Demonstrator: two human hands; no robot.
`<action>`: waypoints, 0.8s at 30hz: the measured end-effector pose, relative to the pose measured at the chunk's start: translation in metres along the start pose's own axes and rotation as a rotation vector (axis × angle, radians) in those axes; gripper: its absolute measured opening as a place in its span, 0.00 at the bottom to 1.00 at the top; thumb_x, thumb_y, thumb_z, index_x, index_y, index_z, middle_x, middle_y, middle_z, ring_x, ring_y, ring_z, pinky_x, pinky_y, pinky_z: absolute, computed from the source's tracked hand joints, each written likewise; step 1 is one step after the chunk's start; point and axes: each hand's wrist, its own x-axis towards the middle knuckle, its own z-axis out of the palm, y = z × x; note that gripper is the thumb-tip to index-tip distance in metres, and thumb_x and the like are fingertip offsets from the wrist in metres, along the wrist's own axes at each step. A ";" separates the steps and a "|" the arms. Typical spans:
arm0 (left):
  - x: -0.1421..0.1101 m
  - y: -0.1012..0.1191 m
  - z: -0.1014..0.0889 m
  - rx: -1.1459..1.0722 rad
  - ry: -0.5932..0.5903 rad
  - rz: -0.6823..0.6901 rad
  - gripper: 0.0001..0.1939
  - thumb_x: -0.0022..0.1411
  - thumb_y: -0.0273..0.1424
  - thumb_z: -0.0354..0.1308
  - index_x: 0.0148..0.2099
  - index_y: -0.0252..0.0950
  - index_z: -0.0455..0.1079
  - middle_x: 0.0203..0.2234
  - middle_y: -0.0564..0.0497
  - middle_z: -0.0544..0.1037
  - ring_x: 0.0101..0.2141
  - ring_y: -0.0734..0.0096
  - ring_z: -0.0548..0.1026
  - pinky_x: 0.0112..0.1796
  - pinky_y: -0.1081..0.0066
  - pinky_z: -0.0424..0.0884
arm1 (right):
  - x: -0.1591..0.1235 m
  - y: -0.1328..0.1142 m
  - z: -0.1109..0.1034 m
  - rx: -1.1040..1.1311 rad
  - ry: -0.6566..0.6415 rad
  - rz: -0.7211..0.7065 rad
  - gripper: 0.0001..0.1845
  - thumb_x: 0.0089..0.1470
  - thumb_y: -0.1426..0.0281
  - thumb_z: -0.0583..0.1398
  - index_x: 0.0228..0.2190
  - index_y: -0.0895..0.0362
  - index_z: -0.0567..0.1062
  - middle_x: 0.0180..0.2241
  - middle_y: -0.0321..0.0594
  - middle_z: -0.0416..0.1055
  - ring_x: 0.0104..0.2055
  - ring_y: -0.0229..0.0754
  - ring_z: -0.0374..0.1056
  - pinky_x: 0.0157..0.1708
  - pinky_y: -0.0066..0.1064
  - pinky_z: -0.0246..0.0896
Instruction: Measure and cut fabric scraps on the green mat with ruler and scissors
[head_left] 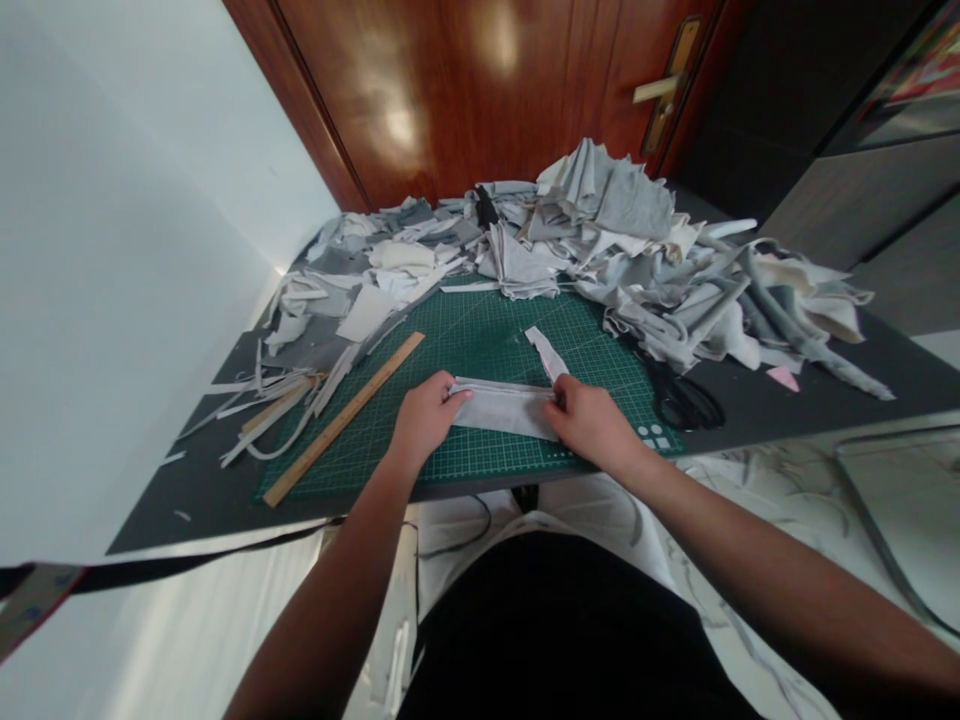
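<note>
A folded grey fabric piece lies on the green cutting mat near the table's front edge. My left hand pinches its left end, fingers closed on the cloth. At its right end my right hand grips the fabric, fingers curled over the edge. A narrow pale strip of cloth lies on the mat just above my right hand.
A wooden ruler lies diagonally at the mat's left. Black scissors rest right of the mat. A big pile of grey and white fabric scraps covers the table's back. Loose strips lie left. A wooden door stands behind.
</note>
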 end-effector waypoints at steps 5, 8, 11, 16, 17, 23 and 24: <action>0.007 0.001 0.004 0.053 0.010 -0.023 0.11 0.65 0.40 0.57 0.33 0.40 0.69 0.22 0.56 0.70 0.25 0.69 0.68 0.29 0.70 0.55 | -0.002 -0.006 -0.001 -0.065 -0.012 -0.016 0.09 0.61 0.68 0.55 0.39 0.58 0.74 0.35 0.49 0.79 0.35 0.50 0.75 0.33 0.33 0.58; 0.010 0.000 0.006 0.016 0.008 -0.033 0.11 0.66 0.38 0.55 0.33 0.39 0.69 0.23 0.55 0.71 0.26 0.69 0.69 0.29 0.70 0.56 | -0.004 -0.011 0.000 -0.105 -0.017 -0.003 0.10 0.61 0.67 0.56 0.40 0.60 0.74 0.37 0.52 0.78 0.37 0.52 0.76 0.34 0.34 0.60; 0.011 -0.002 0.006 -0.090 0.003 -0.021 0.06 0.65 0.33 0.55 0.38 0.38 0.71 0.25 0.55 0.74 0.28 0.69 0.72 0.31 0.71 0.60 | -0.005 -0.013 0.002 -0.133 -0.023 0.021 0.12 0.61 0.67 0.56 0.41 0.61 0.74 0.39 0.54 0.77 0.38 0.52 0.75 0.34 0.35 0.62; 0.004 -0.005 -0.003 -0.195 0.035 0.013 0.10 0.62 0.31 0.58 0.46 0.38 0.72 0.27 0.56 0.78 0.29 0.68 0.76 0.34 0.70 0.66 | -0.004 -0.004 0.005 -0.067 0.025 -0.028 0.08 0.60 0.66 0.56 0.37 0.58 0.73 0.37 0.49 0.76 0.35 0.49 0.73 0.33 0.33 0.60; 0.001 -0.005 -0.006 -0.195 0.037 0.014 0.09 0.62 0.31 0.58 0.44 0.38 0.74 0.30 0.54 0.80 0.32 0.68 0.77 0.36 0.70 0.68 | -0.005 -0.002 0.005 -0.035 0.050 -0.054 0.08 0.60 0.67 0.56 0.36 0.57 0.72 0.36 0.47 0.75 0.35 0.48 0.72 0.33 0.33 0.59; -0.018 0.000 -0.020 -0.291 0.121 0.003 0.08 0.62 0.35 0.60 0.40 0.38 0.77 0.34 0.52 0.83 0.36 0.66 0.79 0.39 0.69 0.71 | -0.015 0.005 0.001 0.394 0.194 -0.193 0.02 0.52 0.69 0.58 0.30 0.54 0.69 0.26 0.35 0.68 0.28 0.40 0.65 0.31 0.30 0.56; -0.021 0.002 -0.022 -0.363 0.151 -0.008 0.07 0.61 0.35 0.61 0.38 0.38 0.77 0.31 0.52 0.82 0.34 0.67 0.79 0.38 0.69 0.72 | -0.017 0.005 -0.001 0.483 0.193 -0.184 0.02 0.51 0.70 0.59 0.30 0.54 0.69 0.24 0.32 0.67 0.27 0.38 0.63 0.30 0.29 0.55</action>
